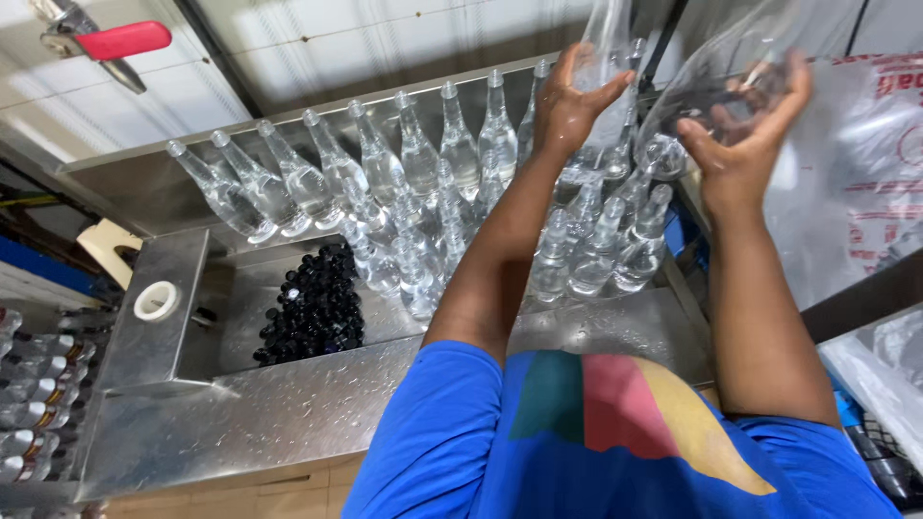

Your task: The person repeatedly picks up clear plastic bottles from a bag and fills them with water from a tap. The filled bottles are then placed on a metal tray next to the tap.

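My left hand (569, 104) grips a clear glass bottle (608, 48) held upright above the steel bench. My right hand (745, 135) holds a second clear glass bottle (716, 82), tilted with its neck pointing down to the left. Below both hands stand several rows of filled, uncapped clear bottles (423, 192) on the steel table (288, 413). My blue sleeves and shirt fill the bottom of the view.
A heap of black bottle caps (312, 308) lies in a recessed steel tray left of my arm. A red-handled clamp (120, 40) hangs top left. Clear plastic sheeting (856, 183) hangs right. Capped bottles (34, 404) line the left edge.
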